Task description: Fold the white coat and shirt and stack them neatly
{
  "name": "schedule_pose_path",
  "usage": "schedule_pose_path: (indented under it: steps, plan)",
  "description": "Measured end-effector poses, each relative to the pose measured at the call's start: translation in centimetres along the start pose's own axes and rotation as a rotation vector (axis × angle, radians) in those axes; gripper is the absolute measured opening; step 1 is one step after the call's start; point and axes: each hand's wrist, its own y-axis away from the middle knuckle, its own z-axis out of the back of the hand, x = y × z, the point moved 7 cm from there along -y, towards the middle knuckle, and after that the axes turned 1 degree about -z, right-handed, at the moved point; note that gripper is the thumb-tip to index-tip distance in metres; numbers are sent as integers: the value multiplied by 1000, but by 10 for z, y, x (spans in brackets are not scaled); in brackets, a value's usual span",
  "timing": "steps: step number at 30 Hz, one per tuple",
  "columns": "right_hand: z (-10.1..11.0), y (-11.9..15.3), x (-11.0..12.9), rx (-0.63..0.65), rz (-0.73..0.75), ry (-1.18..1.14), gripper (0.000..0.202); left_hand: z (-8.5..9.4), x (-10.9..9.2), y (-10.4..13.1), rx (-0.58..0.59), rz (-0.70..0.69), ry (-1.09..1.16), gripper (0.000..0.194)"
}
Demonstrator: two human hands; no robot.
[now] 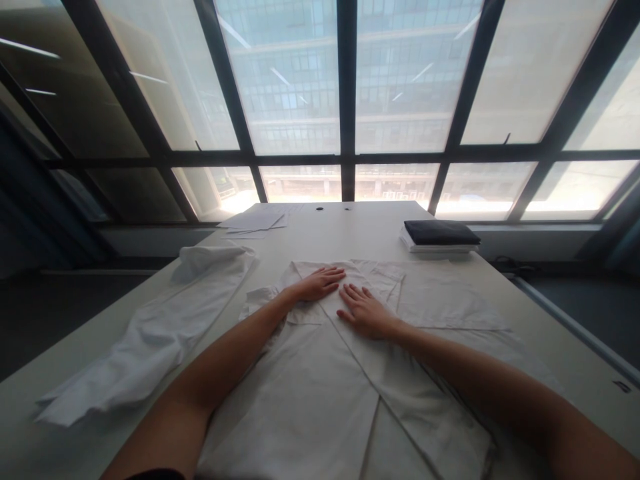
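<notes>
A white garment [310, 373] lies spread on the table in front of me, with overlapping panels and creases down its middle. Its exact kind is hard to make out. My left hand [320, 283] rests flat near the garment's far edge, fingers stretched toward the right. Just nearer and to the right, my right hand [367, 312] presses flat on a diagonal fold, fingers spread. Neither hand grips anything. Along the left side lies a long, rumpled strip of white cloth [150, 333]; whether it belongs to the same garment I cannot tell.
Loose paper sheets [255, 221] lie at the table's [345, 233] far left. A dark folded cloth [440, 233] sits on a white stack [440, 248] at the far right. Tall windows [295, 73] stand beyond the table, with dark curtains at both sides.
</notes>
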Motion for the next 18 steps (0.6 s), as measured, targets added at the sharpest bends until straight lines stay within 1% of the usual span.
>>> schedule_pose_path:
  steps: [6, 8, 10, 12, 13, 18]
  plan:
    - [2, -4, -32, -95, -256, 31, 72, 2, -3, 1, 17, 16, 17, 53]
    - [3, -3, -38, -120, -324, 37, 73, 3, -4, 1, 13, 17, 19, 53]
    - [3, -2, -39, -136, -344, 40, 73, 3, -4, 1, 12, 17, 21, 53]
    - [3, -3, -35, -130, -299, 35, 71, 3, -4, 1, 11, 15, 21, 53]
    - [3, -3, -30, -119, -250, 28, 70, 4, -4, 1, 9, 13, 20, 53]
    - [6, 1, 4, -20, 144, -30, 70, 5, -4, 1, -4, 4, 13, 53]
